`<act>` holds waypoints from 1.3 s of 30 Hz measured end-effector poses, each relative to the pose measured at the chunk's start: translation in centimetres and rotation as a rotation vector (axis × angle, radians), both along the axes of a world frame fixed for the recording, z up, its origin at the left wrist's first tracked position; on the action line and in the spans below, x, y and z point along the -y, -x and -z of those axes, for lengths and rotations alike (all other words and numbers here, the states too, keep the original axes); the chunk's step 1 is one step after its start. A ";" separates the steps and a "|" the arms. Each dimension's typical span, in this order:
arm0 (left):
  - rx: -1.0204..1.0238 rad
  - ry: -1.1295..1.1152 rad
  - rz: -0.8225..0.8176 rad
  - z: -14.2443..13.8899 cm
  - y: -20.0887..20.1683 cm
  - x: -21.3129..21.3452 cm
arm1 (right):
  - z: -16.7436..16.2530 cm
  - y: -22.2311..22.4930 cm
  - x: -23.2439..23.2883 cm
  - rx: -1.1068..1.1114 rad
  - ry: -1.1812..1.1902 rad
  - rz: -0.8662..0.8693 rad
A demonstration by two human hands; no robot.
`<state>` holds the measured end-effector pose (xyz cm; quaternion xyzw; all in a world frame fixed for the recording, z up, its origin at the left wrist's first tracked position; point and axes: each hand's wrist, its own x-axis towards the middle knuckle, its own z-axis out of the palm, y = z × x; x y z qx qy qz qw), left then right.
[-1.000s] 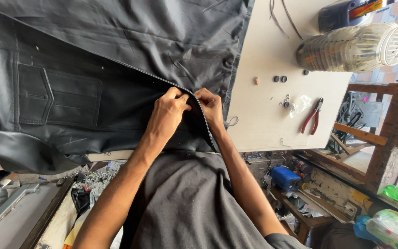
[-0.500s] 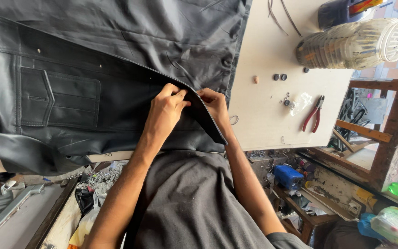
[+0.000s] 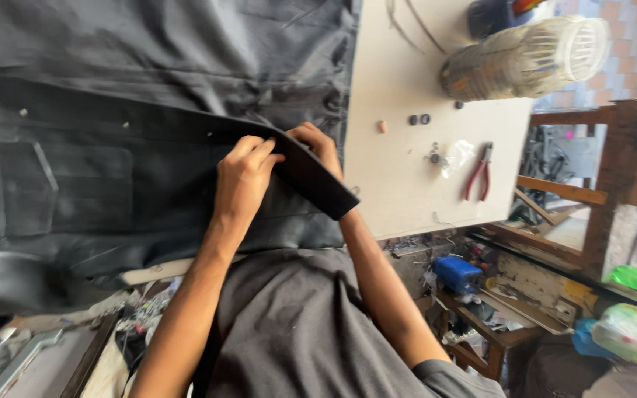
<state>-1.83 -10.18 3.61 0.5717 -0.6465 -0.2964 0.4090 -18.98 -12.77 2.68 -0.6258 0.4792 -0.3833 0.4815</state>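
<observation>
Both hands pinch one folded edge strip of the black leather jacket (image 3: 149,147) spread on the pale worktable (image 3: 407,184), left hand (image 3: 241,180) above, right hand (image 3: 318,147) behind; only this fold looks formed, its long axis running diagonally toward the table's near edge.

We saw the jacket (image 3: 149,110) lying on the desk (image 3: 399,184) at nine o'clock, pliers (image 3: 478,172) at three, basket (image 3: 525,59) behind them.
</observation>
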 end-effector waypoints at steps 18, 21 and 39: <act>0.084 -0.044 0.039 0.4 1.1 1.1 | -1.3 1.0 1.2 -0.059 -0.183 -0.030; 0.085 -0.028 0.012 -0.2 0.8 0.8 | -1.4 2.1 1.3 -0.040 -0.168 -0.123; 0.049 -0.030 -0.023 0.6 1.1 -0.3 | -1.4 2.7 1.9 -0.261 -0.117 -0.097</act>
